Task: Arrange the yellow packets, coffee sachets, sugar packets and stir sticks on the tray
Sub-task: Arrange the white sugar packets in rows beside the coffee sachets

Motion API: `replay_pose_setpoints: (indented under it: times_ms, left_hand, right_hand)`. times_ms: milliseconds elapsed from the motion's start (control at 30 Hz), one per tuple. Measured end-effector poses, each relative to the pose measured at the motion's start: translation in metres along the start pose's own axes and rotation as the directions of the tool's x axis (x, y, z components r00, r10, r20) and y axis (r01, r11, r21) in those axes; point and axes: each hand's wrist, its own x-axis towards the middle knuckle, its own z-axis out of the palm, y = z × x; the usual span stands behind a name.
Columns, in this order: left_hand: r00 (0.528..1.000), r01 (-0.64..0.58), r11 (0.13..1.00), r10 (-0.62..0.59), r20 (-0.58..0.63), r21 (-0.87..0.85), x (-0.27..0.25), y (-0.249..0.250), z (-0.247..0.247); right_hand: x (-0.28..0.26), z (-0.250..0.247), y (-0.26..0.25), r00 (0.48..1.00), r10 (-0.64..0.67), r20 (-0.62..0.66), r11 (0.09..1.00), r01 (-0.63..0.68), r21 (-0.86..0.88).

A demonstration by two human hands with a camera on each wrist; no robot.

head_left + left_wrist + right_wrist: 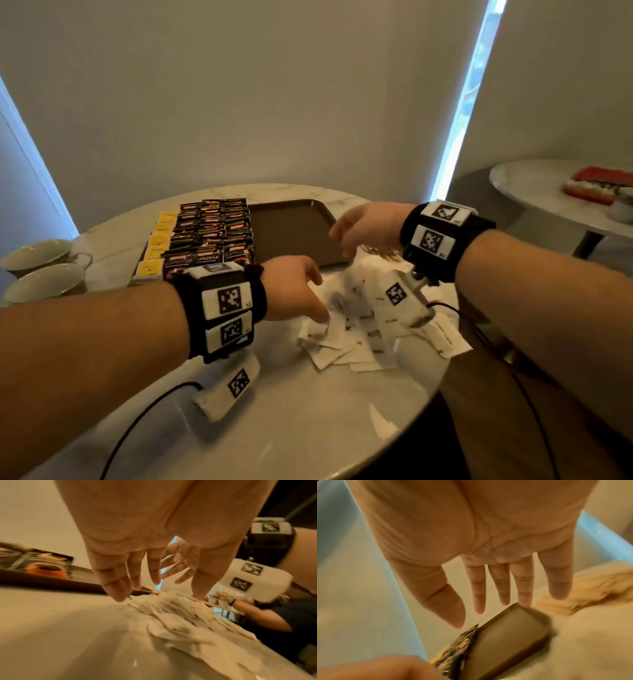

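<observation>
A brown tray (291, 229) lies on the round marble table (291, 411). Its left part holds a column of yellow packets (158, 240) and rows of dark coffee sachets (212, 233); its right part is bare. White sugar packets (356, 329) lie in a loose heap in front of the tray. My left hand (301, 291) hovers over the heap's left side, fingers straight (118, 591), holding nothing. My right hand (356, 229) hangs above the tray's near right corner, fingers spread (523, 591) and empty. Thin stir sticks (383, 251) peek out behind the heap.
Two pale teacups (44, 270) stand at the table's left edge. A second marble table (548, 192) at the right carries a red box (596, 185). Black cables (144, 418) trail over the near tabletop. Walls close in behind the table.
</observation>
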Motion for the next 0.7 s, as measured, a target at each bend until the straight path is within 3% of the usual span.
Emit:
replay_pose_setpoints:
  times_ms: [100, 267, 400, 700]
  left_hand:
    - [0.998, -0.017, 1.000, 0.016, 0.060, 0.020, 0.000, 0.028, 0.015]
    - [0.981, 0.031, 0.995, -0.048, 0.187, 0.093, 0.006, 0.059, 0.024]
    - [0.970, 0.024, 0.983, -0.067, 0.235, 0.182, 0.011, 0.059, 0.033]
    - [0.989, 0.034, 0.955, -0.075, 0.128, 0.295, 0.008, 0.022, 0.025]
  right_hand:
    - [-0.017, -0.012, 0.031, 0.982, 0.146, 0.120, 0.970, -0.119, -0.211]
    - [-0.052, -0.008, 0.076, 0.940, 0.285, 0.188, 0.876, -0.175, -0.450]
    - [-0.062, 0.005, 0.093, 0.948, 0.225, 0.226, 0.772, -0.033, -0.634]
    - [-0.039, 0.033, 0.053, 0.970, 0.052, 0.239, 0.699, 0.136, -0.702]
